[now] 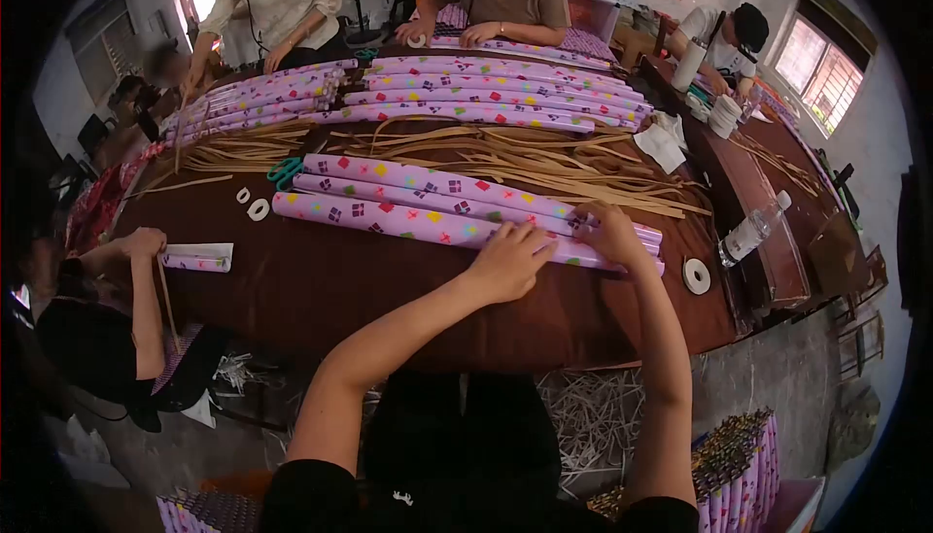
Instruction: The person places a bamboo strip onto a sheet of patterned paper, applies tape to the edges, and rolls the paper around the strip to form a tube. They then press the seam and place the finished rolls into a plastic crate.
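Three or so glossy lilac rolls printed with small coloured shapes lie side by side before me. My left hand [510, 261] rests with spread fingers on the front roll [389, 219], right of its middle. Near the right end of the rolls, the fingers of my right hand [614, 235] curl over the back roll [418, 175]; its fingertips are partly hidden. Teal-handled scissors [284, 174] lie at the rolls' left end. To the right of my right hand lies a white tape ring [696, 276].
Tan strips [544, 169] lie behind the rolls, with stacked lilac rolls [486, 91] beyond. A bottle [755, 230] stands at right. Co-workers sit or stand around the brown-covered table [292, 309]; one co-worker's hand [146, 241] is at left. Shredded scraps [603, 421] cover the floor.
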`<state>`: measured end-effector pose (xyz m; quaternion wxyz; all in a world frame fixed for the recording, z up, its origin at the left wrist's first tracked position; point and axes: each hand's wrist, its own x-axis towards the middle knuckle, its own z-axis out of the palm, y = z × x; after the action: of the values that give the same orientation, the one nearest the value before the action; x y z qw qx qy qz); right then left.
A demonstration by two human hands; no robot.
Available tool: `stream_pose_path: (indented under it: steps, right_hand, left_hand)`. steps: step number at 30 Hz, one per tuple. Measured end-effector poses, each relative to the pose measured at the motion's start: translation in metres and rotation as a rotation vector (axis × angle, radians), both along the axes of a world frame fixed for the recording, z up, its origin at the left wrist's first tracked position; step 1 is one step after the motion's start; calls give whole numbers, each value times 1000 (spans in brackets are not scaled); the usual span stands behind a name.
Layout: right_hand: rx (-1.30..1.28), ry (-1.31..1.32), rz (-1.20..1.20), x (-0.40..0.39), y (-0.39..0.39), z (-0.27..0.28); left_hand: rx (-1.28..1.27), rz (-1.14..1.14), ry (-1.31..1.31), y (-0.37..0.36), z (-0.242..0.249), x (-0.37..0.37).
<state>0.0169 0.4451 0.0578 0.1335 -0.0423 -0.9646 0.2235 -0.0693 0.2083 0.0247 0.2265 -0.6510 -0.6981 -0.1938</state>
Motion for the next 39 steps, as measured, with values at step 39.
stream_pose_path:
  steps: [39]
  right_hand:
    - [201,-9,310,2,-58,-22]
  left_hand:
    - [-65,134,-237,-43,2,-14]
